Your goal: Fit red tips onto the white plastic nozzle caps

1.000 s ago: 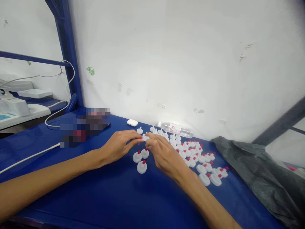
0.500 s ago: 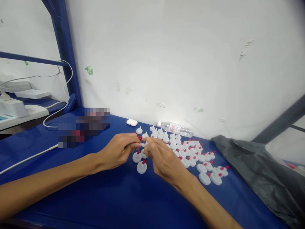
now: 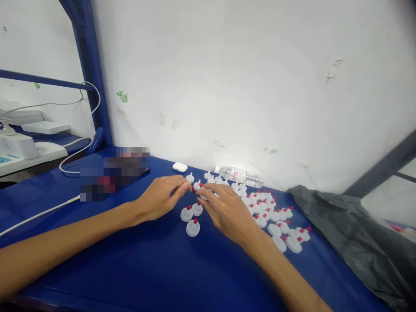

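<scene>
My left hand (image 3: 164,197) is closed, thumb and fingertips together, right beside several small red caps (image 3: 196,190). What those fingertips hold, if anything, is hidden. Opposite it, my right hand (image 3: 227,208) has its fingers stretched apart over white round lids with nozzles, its index fingertip close to a red tip (image 3: 201,185). Just beyond the fingertips is a lid with a bare white nozzle (image 3: 197,186). In front of the hands, three lids wear red caps on their nozzles, the nearest being a capped lid (image 3: 193,228).
Many red-tipped lids (image 3: 294,244) lie to the right, beside a dark grey plastic sheet (image 3: 341,225). A plastic bottle (image 3: 238,174) and a white case (image 3: 180,167) are by the wall. A white cable (image 3: 39,219) crosses the blue tabletop (image 3: 146,268) at left.
My hands were together around a white nozzle piece; now they are apart. My right hand's fingers have opened out, and a third capped lid in front shows fully.
</scene>
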`<state>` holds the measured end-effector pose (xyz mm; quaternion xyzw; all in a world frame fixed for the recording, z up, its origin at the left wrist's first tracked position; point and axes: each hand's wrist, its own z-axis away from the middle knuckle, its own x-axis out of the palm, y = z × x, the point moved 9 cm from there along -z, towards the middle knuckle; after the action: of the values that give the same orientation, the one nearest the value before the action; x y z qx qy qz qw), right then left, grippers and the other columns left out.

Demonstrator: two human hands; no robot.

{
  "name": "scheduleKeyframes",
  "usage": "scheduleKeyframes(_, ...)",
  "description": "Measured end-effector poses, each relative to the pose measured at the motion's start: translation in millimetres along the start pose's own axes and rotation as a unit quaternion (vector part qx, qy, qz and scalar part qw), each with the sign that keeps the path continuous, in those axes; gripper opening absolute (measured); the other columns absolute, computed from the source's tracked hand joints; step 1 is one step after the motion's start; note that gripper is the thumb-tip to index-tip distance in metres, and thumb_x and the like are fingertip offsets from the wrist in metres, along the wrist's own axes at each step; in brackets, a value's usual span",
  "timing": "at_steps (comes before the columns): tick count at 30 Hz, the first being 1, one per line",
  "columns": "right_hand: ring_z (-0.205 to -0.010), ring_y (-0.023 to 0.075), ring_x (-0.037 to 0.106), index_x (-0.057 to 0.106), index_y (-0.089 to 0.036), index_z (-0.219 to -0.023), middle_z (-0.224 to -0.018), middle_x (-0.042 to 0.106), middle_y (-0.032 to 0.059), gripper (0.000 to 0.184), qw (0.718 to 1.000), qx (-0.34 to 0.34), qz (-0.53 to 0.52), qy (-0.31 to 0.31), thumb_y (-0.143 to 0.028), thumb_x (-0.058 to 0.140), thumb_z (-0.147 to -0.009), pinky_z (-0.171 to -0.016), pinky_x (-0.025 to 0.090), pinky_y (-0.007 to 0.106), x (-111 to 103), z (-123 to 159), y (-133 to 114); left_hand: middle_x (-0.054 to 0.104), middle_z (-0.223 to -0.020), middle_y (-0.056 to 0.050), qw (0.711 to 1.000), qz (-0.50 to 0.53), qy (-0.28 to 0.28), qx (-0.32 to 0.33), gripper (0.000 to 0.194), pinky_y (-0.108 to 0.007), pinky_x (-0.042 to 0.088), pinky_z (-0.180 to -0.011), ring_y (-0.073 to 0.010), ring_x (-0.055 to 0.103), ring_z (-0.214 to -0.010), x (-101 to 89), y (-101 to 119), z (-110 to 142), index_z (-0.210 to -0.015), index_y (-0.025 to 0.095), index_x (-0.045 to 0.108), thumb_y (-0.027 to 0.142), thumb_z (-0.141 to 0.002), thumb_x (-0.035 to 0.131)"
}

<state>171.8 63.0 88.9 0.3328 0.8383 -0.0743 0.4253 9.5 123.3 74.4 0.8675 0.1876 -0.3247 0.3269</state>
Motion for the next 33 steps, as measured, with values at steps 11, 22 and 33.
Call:
scheduleKeyframes(11,-0.131,0.0337,0.084,0.082,-0.021,-0.142,-0.145,0.088,0.011,0.03,0.991,0.037,-0.015,-0.131,-0.027,0.058,-0.124,-0.116,0.063,0.054,28.3,15.7,20.6,0.078,-0.085,-0.003,1.0,-0.025,0.013,-0.008,0.037,-0.043,0.051,-0.074,-0.0261,0.068,-0.074,-1.4,-10.1,-0.8,-0.088,0.028,0.073,0.04,-0.115,0.05)
scheduleKeyframes(22,-0.097,0.0285,0.088,0.081,-0.022,-0.123,-0.11,0.089,0.0064,0.017,0.982,0.072,-0.019,-0.176,-0.015,0.083,-0.108,-0.088,0.067,0.039,26.9,22.6,40.3,0.073,-0.082,0.001,0.999,-0.036,0.011,-0.002,0.036,-0.038,0.047,-0.071,-0.0204,0.062,-0.07,-5.3,-7.8,-1.1,-0.087,0.025,0.069,0.035,-0.116,0.05)
scheduleKeyframes(33,-0.175,0.0417,0.051,0.056,-0.022,-0.179,-0.19,0.05,0.0207,0.057,0.983,0.076,-0.009,-0.168,-0.044,0.057,-0.126,-0.135,0.053,0.069,37.8,19.9,37.2,0.072,-0.081,0.001,0.999,-0.041,-0.002,-0.007,0.037,-0.038,0.046,-0.074,-0.0204,0.063,-0.073,0.7,-9.8,1.3,-0.089,0.024,0.071,0.035,-0.116,0.048)
